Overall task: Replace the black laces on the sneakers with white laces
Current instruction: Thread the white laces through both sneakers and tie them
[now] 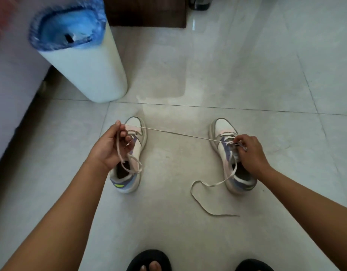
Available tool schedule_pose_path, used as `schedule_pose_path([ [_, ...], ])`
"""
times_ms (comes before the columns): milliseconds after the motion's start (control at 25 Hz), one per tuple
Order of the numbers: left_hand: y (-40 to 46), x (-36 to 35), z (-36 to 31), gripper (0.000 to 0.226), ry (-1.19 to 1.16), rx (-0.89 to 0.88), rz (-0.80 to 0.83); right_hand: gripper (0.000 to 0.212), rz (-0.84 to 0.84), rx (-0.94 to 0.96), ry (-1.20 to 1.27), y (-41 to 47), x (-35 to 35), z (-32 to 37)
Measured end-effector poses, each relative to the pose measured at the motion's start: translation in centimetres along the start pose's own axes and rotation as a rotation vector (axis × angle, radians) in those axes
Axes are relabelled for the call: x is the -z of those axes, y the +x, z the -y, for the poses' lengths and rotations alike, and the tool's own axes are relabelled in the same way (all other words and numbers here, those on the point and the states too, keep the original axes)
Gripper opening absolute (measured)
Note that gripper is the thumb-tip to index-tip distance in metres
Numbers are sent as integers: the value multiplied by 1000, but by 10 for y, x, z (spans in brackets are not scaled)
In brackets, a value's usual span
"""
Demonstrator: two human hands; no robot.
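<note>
Fingers (127,136) of the left hand (110,147) curled around a white lace (176,133), pinching it at the top beside the thumb, with a slack loop of it hanging down over the palm. Right hand (250,151) with fingertips pinched together on the same lace at the eyelets of the right sneaker (227,141); exact eyelet hidden by the fingers. Lace stretched taut in the air between the two hands, above the tiled floor (178,173).

Left sneaker (135,153) standing upright on the floor just under the left hand, toe pointing away, already carrying pale lacing across its tongue. Right sneaker well apart from it, toe likewise away, with the lace's free end (207,198) trailing off its inner side and lying in loose curves on the tiles toward the near edge of the floor. No black lace visible anywhere.

White bin (86,71) with a blue liner toward the far left corner of the floor; two black slippers (149,261) at the near edge.

Judged as threading in hand on the right sneaker. Lace: light, soft, flat, limp when slack, likely to twist and slip through dry fingers. Best taken close to the stiff tip for pushing through an eyelet, then further along for pulling tight. Sneaker light enough to shift under a hard tug; steadying it probably wise.
</note>
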State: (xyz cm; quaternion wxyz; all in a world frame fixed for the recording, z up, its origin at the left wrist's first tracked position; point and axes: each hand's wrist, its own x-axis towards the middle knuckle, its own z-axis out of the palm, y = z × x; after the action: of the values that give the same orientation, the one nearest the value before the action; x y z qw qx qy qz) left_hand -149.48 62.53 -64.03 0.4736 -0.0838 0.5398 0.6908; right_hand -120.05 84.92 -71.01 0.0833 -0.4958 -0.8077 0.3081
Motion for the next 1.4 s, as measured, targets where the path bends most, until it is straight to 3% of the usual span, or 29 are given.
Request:
schedule_pose_path([
  [200, 4, 18, -24, 26, -142, -55, -202, 23, 16, -3, -26, 10, 2, -3],
  [320, -3, 16, -29, 28, -248, -101, -131, 23, 46, -24, -6, 9, -4, 7],
  [480, -12, -33, 5, 35, -36, 10, 11, 25, 67, -51, 67, -1, 0, 17],
  [600, -14, -73, 54, 20, 183, 212, 104, 30, 83, -36, 115, -18, 4, 24],
  [720, -9, -101, 98, 9, 296, 306, 109, 19, 130, 58, 41, -36, -2, 27],
  [840, 0, -121, 120, 7, 303, 265, 55, 20, 165, 82, 10, -42, -6, 28],
  [1000, 13, -133, 132, 27, 300, 211, 18, 18, 130, 28, 65, -44, -7, 32],
  [1160, 11, -134, 134, 11, 286, 176, 7, 15, 130, -36, 94, -51, -15, 39],
  [1400, 7, -128, 140, 19, 351, 108, -42, 11, 136, -51, 73, -55, -20, 42],
])
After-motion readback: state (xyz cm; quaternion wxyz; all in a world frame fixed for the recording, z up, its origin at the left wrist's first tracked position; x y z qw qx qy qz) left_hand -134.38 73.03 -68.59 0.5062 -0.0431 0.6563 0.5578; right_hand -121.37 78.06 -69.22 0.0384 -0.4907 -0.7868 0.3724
